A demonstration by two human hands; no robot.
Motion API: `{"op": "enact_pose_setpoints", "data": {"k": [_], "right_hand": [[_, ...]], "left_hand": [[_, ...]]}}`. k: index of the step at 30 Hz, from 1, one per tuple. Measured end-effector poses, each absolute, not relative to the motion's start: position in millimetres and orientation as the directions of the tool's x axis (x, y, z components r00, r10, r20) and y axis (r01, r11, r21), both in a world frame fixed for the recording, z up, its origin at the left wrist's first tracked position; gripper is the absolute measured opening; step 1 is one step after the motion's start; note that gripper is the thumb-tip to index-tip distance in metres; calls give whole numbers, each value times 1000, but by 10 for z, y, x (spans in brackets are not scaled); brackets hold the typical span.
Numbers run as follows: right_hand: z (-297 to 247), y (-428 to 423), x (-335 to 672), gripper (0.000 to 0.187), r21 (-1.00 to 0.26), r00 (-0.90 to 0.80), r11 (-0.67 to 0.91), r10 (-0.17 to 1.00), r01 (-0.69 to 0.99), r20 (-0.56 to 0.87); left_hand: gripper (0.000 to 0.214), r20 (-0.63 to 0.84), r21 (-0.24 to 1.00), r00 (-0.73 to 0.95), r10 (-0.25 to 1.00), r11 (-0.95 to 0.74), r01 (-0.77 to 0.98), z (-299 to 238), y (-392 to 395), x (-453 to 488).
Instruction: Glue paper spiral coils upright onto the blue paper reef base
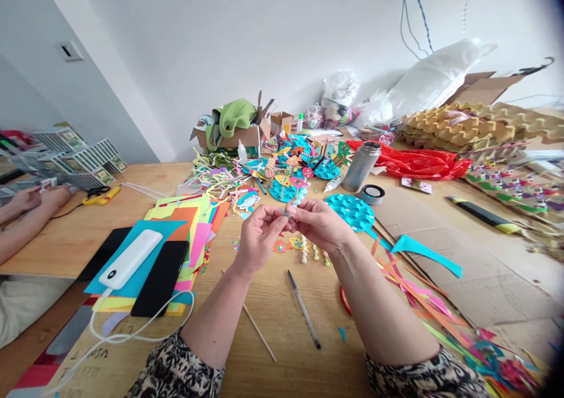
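Observation:
My left hand (259, 236) and my right hand (319, 221) meet over the middle of the table, fingertips pinched together. Between them is a small blue piece, and a pale blue curled pipe cleaner (300, 194) rises from the right fingertips. Just beyond and below the fingers lie a white curled pipe cleaner (304, 252), yellow-green ones (326, 258) and small paper fish (281, 246). A blue scalloped disc (351, 211) rests to the right of my right hand. A pen (304, 310) and a thin wooden stick (259, 333) lie nearer, between my forearms.
Left are coloured paper sheets (200, 210), a white power bank (131, 258) with cable and a black phone (161, 277). A steel flask (361, 166) stands at the back right. Cardboard (497, 268) and a utility knife (480, 214) lie right. Another person's hands (48, 198) work far left.

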State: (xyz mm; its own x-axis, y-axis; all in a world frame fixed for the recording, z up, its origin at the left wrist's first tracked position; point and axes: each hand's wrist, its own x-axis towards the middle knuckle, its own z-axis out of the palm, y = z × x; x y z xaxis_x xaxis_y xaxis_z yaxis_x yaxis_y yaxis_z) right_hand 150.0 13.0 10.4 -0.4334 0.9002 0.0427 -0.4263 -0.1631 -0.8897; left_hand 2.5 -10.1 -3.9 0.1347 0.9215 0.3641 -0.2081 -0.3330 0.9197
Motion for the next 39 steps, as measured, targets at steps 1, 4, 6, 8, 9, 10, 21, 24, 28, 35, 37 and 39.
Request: {"op": "enact_pose_setpoints", "data": {"k": [1,4,6,8,9,10,21,24,28,35,37,39], "right_hand": [[139,125,1535,25,-892,-380,-136,924,-430,43],[217,128,1672,26,-931,-247,-47,968,-362,47],[205,146,1742,28,-981,-259,-9,965,-196,43],[123,166,1760,30,-1000,-319,8,948,13,3],[58,174,1750,31,-993,-339,8,940,121,-34],[-19,179,1731,31,-971,-346,-1,935,238,-85],[-591,58,1577,57,-536,-117,-45,958,843,-263],[-613,45,1557,58,-471,-113,-15,964,882,-241],[-597,-31,1485,51,-396,-97,9,975,918,-202],[-279,-112,1690,28,-367,-64,19,992,930,-110],[-163,-79,1918,29,-359,1,-23,998,933,-60],[-89,-86,2125,31,-352,65,-65,998,934,-12]], "left_hand": [[21,379,910,127,917,-344,-230,-24,-104,15],[27,386,884,71,920,-347,-313,22,-97,-37],[24,325,899,13,946,-305,-315,37,-83,-80],[22,232,927,-35,972,-232,-296,29,-74,-121],[22,189,936,-52,981,-196,-292,17,-74,-138],[23,152,942,-61,987,-163,-294,-1,-79,-152],[25,-18,969,-12,1000,14,-246,-212,-322,-272],[24,-46,975,-6,999,44,-216,-269,-376,-309],[22,-62,979,-6,998,60,-193,-347,-437,-340],[23,-37,994,-69,997,30,-105,-472,-616,-413],[23,13,999,-92,996,-18,-51,-510,-672,-427],[22,70,998,-95,993,-69,14,-546,-718,-425]]}}
